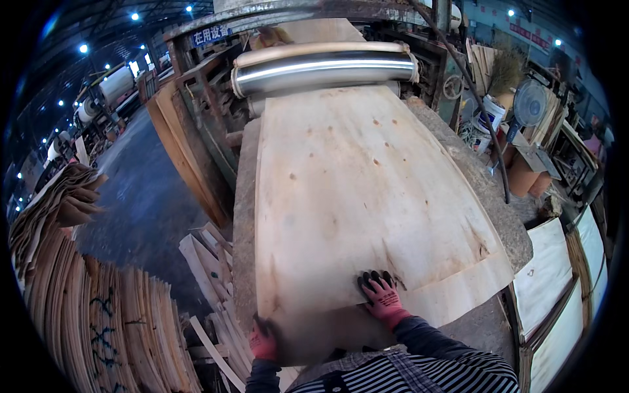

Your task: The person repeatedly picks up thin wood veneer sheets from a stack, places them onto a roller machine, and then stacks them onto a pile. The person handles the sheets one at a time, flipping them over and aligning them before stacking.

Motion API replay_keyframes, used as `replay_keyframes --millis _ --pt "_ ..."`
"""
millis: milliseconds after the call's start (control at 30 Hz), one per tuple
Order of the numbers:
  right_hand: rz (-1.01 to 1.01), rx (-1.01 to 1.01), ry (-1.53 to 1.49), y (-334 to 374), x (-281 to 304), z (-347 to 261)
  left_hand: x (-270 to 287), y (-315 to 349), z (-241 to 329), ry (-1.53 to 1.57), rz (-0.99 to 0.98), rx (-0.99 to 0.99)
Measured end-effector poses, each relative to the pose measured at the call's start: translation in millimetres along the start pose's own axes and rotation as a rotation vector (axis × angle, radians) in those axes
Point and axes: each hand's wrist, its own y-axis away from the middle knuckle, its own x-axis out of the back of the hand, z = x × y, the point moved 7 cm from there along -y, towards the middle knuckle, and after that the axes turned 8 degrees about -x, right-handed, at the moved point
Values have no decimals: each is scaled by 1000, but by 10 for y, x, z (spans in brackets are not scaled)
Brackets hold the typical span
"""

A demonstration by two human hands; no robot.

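Note:
A large pale wood veneer sheet (354, 196) with knots and brown streaks lies over a table in front of me, its far end at a machine's shiny metal roller (327, 73). My right hand (382, 295), in a pink glove with black fingertips, rests flat on the sheet near its front, fingers stretched out. At the near left corner, my left hand (263, 340), gloved alike, has its fingers closed around the sheet's edge. A separate veneer strip (458, 288) overlaps the right front. The near part of the veneer between my hands looks dark and blurred.
Stacked veneer (111, 321) stands at the lower left, beside loose wood strips (219, 295). Boards (190, 157) lean against the machine's left side. A slanting dark pole (481, 105) and a fan (530, 103) stand at the right. Pale sheets (542, 272) are stacked at the lower right.

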Motion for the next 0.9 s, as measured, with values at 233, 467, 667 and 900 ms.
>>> replay_keyframes --millis 233,467,667,900 --pt "88 43 -174 272 931 -178 -208 103 -262 -45 -25 4" --pt "124 21 -172 -358 845 -126 -537 119 -728 170 52 44" --pt "259 50 -202 -1526 547 228 -251 157 -412 -44 13 41" --pt "334 12 -125 -1370 470 219 -199 64 -369 -19 16 -22"
